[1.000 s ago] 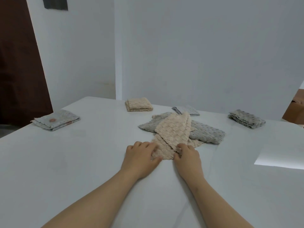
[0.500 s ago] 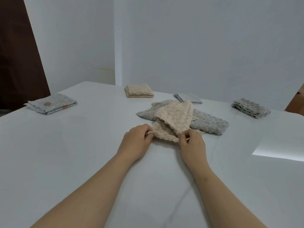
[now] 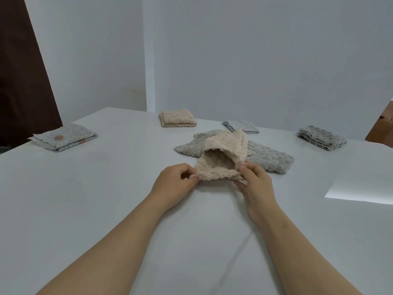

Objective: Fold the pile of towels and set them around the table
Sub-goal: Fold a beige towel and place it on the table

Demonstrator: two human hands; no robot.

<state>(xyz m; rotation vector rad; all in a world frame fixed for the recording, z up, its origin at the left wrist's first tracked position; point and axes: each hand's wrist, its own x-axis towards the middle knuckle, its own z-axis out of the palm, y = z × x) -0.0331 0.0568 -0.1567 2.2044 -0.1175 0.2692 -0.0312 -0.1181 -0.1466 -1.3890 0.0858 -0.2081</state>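
Fingers [image 3: 185,168] of the left hand [image 3: 172,184] are curled tight and pinch the near left corner of the beige waffle towel [image 3: 223,154]; fingers [image 3: 252,168] of the right hand [image 3: 257,184] are curled the same way and pinch its near right corner; both hands sit on the near side of the grey unfolded towel [image 3: 268,158], which lies spread on the white table [image 3: 106,199]; the beige waffle towel runs from the hands away onto the grey unfolded towel, its far end resting across that towel's middle; its upper layer arches up and gapes, so a hollow shows between the layers; whether its near edge touches the table I cannot tell; both bare forearms reach in from the near edge

Beyond the grey unfolded towel and to its left lies a folded beige towel [image 3: 177,121], apart from it; just beyond it lies a small folded pale towel [image 3: 242,126] with a dark patterned edge; to its right, well apart, sits a folded grey towel [image 3: 321,140]; far to its left, near the table's edge, rests a folded pale patterned towel [image 3: 63,138] with an orange spot on top; right of it and nearer the person a bright patch of light [image 3: 361,188] falls on the table; far left and behind stands a dark brown door [image 3: 19,81]; far right, past the table's edge, shows a cardboard box [image 3: 382,126]
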